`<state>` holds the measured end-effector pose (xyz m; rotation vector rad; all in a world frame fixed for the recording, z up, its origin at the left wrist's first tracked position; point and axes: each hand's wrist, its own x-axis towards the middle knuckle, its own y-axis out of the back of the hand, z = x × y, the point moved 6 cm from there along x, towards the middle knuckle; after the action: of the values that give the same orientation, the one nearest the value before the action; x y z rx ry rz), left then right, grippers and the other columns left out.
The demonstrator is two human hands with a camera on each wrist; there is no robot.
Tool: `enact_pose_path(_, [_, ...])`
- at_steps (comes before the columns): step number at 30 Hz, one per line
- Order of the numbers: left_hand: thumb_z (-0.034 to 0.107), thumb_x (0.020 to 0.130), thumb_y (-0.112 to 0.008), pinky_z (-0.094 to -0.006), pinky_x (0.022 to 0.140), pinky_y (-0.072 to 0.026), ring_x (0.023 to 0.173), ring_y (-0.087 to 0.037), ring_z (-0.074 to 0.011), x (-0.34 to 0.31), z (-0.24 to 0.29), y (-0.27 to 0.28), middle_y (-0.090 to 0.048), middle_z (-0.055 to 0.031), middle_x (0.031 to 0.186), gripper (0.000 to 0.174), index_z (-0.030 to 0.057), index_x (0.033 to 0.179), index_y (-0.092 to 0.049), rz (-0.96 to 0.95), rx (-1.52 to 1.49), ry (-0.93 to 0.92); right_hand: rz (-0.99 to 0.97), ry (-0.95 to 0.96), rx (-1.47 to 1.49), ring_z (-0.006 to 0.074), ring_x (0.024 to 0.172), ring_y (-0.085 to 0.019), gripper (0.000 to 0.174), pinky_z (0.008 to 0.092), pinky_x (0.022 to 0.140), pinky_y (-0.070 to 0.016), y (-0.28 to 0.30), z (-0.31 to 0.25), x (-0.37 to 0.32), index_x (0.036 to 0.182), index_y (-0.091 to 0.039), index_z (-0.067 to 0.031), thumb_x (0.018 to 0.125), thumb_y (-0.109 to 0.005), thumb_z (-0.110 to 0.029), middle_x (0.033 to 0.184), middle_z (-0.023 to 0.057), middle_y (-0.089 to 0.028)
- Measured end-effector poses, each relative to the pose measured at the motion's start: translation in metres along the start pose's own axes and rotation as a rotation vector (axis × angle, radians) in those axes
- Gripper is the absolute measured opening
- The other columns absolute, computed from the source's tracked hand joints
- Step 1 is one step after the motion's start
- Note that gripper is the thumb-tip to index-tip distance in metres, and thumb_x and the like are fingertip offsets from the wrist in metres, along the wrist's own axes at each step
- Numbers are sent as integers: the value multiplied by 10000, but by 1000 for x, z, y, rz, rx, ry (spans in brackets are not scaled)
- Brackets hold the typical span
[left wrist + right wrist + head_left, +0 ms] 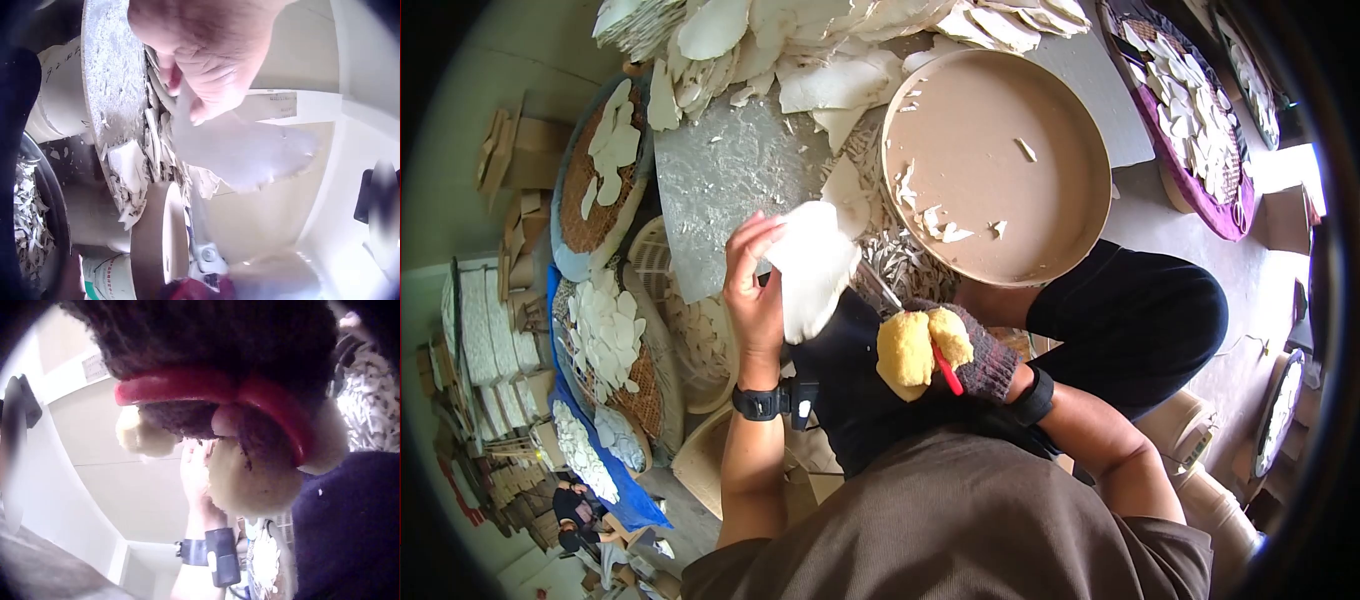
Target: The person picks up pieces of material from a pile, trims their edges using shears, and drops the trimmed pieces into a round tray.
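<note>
In the head view my left hand (752, 305) pinches a thin, flat white slice (812, 268) between thumb and fingers, holding it upright above my lap. The left wrist view shows the same slice hanging pale from the thumb and fingertips. My right hand (988, 358), in a dark knitted glove, grips scissors with red handles (947, 370) padded by yellow foam (905, 350). Their metal blades (880, 285) point toward the lower edge of the slice. Up close in the right wrist view, gloved fingers wrap the red handles (181, 386).
A round, shallow tan tray (1000, 160) with a few white scraps stands in front. Beside it, a metal-topped surface (735, 180) bears a heap of white slices (840, 80). Trimmings (905, 262) lie below. Baskets of slices (605, 335) stand at left; a person (580, 510) is farther back.
</note>
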<state>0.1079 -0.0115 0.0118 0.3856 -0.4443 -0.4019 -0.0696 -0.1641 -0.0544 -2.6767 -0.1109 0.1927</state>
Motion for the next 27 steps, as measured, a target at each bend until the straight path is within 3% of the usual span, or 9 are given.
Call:
enact_pose_path(2, [40, 870, -639, -299, 874, -505, 1007, -623, -193, -17, -30, -5, -651, -95, 1060, 189, -12, 1052, -628, -4, -240, 349, 54, -4, 7, 174, 1057, -608, 382, 315, 935, -475, 14, 11, 2, 1148, -595, -36, 799, -734, -104, 1117, 89, -642])
enact_pose_path(3, [84, 908, -612, -268, 780, -532, 860, -643, -136, -18, -28, -13, -669, -84, 990, 242, -51, 1105, -573, -31, -348, 397, 55, 3, -159, 172, 1057, -608, 376, 315, 932, -476, 15, 3, 5, 1148, -593, -35, 803, -728, -100, 1121, 88, -640])
enact_pose_path(6, [79, 908, -592, -263, 688, -550, 888, -658, -160, -32, -9, -30, -668, -109, 1021, 386, -14, 1262, -473, -136, -507, 571, 81, -28, -392, 174, 1059, -608, 403, 314, 925, -476, 12, 2, 12, 1181, -569, -34, 813, -718, -102, 1133, 85, -633])
enact_pose_path(8, [74, 909, -588, -257, 661, -546, 853, -664, -171, -39, 1, -38, -668, -138, 1024, 462, -5, 1314, -380, -150, -553, 621, 152, -13, -138, 177, 1062, -604, 442, 313, 925, -473, 14, 19, 15, 1223, -539, -35, 818, -710, -90, 1146, 93, -625])
enact_pose_path(14, [40, 895, -588, -262, 657, -553, 813, -670, -177, -48, 6, -48, -670, -147, 1036, 461, 6, 1316, -405, -165, -605, 685, 153, -29, -463, 189, 1080, -595, 405, 314, 941, -461, 14, -1, 17, 1205, -546, -36, 829, -691, -77, 1160, 88, -612])
enact_pose_path(20, [26, 885, -596, -268, 781, -535, 976, -611, -149, -55, -7, -46, -613, -114, 1144, 451, 7, 1316, -465, 128, -628, 597, 147, 35, -376, 195, 1074, -601, 355, 311, 950, -455, 11, -8, 19, 1180, -560, -40, 849, -674, -96, 1129, 93, -627])
enact_pose_path(21, [14, 865, -617, -288, 885, -494, 1060, -569, -161, -58, -9, -51, -569, -112, 1207, 481, 2, 1319, -459, 155, -670, 625, 124, 16, -310, 190, 1068, -602, 354, 310, 944, -459, 10, -4, 20, 1182, -554, -36, 854, -669, -104, 1123, 90, -627])
enact_pose_path(22, [14, 860, -625, -296, 907, -481, 1072, -562, -164, -56, -10, -51, -562, -112, 1215, 485, -1, 1316, -461, 157, -635, 616, 103, -5, -244, 186, 1063, -603, 353, 308, 938, -463, 9, 0, 21, 1184, -549, -33, 860, -663, -112, 1118, 88, -626])
enact_pose_path(27, [23, 833, -663, -311, 960, -446, 1089, -552, -164, -46, -15, -48, -566, -98, 1206, 495, -9, 1293, -483, 65, -599, 613, 95, 73, -640, 171, 1040, -606, 362, 307, 917, -473, 5, -17, 17, 1183, -543, -26, 856, -670, -118, 1101, 75, -628])
